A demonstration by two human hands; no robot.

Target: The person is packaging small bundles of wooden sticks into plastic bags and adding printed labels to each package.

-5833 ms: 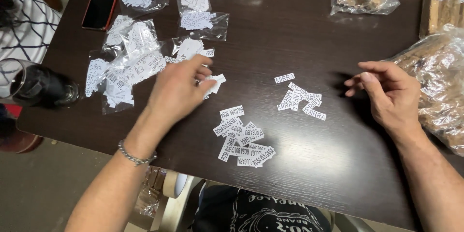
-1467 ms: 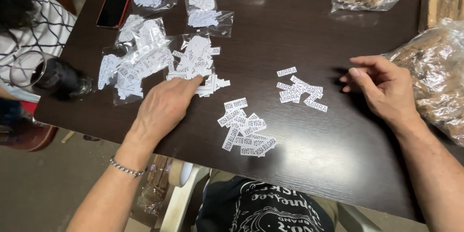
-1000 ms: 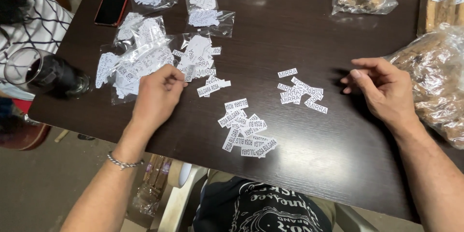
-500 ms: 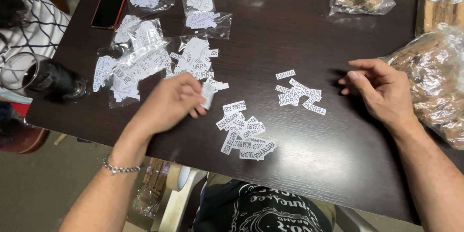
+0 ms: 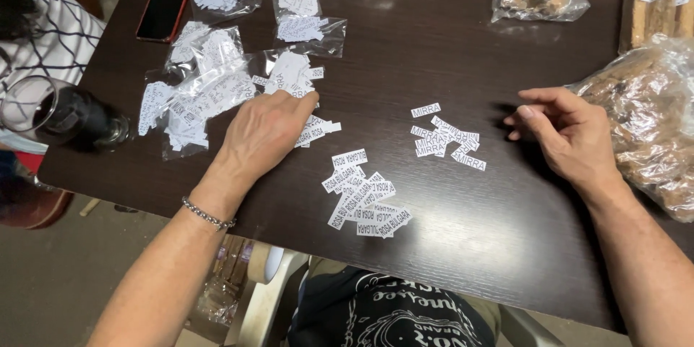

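Head view: the left hand (image 5: 264, 134) lies palm down on the desk (image 5: 448, 50), fingers stretched flat and gripping nothing, its fingertips (image 5: 307, 103) pressing on a small heap of white paper slips (image 5: 318, 129) just below the open clear bag (image 5: 217, 90). Half a second ago that hand sat lower, nearer the middle pile (image 5: 365, 195); a second ago it was up at the bag's edge. So it has swung back toward the bag, and the loose slips under it look fewer and more spread than before, which I read as the hand sorting or sliding slips between the bag and the desk, with the work partly done. The middle pile, below and right of the bag, has not shifted, nor has the right pile (image 5: 448, 141) further right of it. The right hand (image 5: 571, 134) hovers beside that right pile, fingers loosely curled and holding nothing; it has kept this pose through all the frames, waiting rather than working. Above the bag lie two smaller bags of slips (image 5: 303, 18), left of those a dark phone (image 5: 165, 6), and left of the bag a dark glass (image 5: 69, 112). Far right of the bag, packets of sticks (image 5: 643, 123) sit untouched.
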